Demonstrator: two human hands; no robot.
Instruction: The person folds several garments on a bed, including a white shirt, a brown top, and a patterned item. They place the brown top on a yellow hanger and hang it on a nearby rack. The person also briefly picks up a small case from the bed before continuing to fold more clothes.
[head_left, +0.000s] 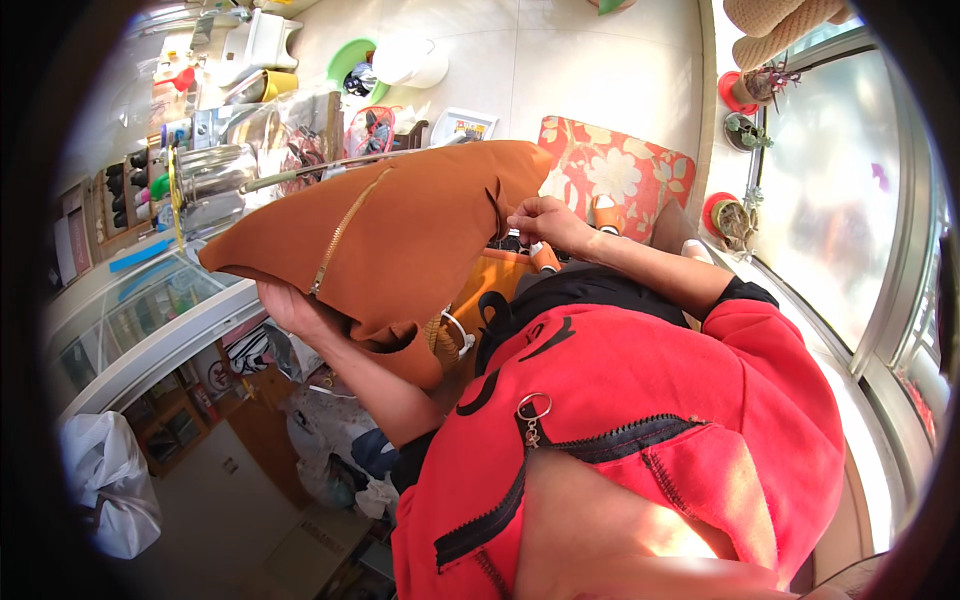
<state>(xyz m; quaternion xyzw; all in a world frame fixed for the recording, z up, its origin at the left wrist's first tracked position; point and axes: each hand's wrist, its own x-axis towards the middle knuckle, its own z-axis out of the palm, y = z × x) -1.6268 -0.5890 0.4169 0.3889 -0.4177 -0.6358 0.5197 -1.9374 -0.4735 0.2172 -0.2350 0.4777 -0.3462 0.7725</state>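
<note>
A large piece of rust-brown fabric (420, 217) with a metal-toothed zipper (349, 229) is spread in front of me, raised off the floor. My left hand (289, 306) is under its left edge near the zipper's lower end, the fingers hidden beneath the cloth. At the right edge, my right hand (544, 223) has thumb and fingertips brought together beside a small gathered fold; whether they pinch the cloth is unclear. Part of the fabric hangs in a curl below, near my left forearm. A metal rod-like thing shows behind the fabric's upper edge.
A red floral mat (615, 176) lies on the tiled floor beyond my right hand. A white bucket (411, 64) and a green basin (349, 56) stand farther off. Potted plants (735, 217) line the window side. A glass-topped cabinet or window frame (161, 337) is at left, with bags below.
</note>
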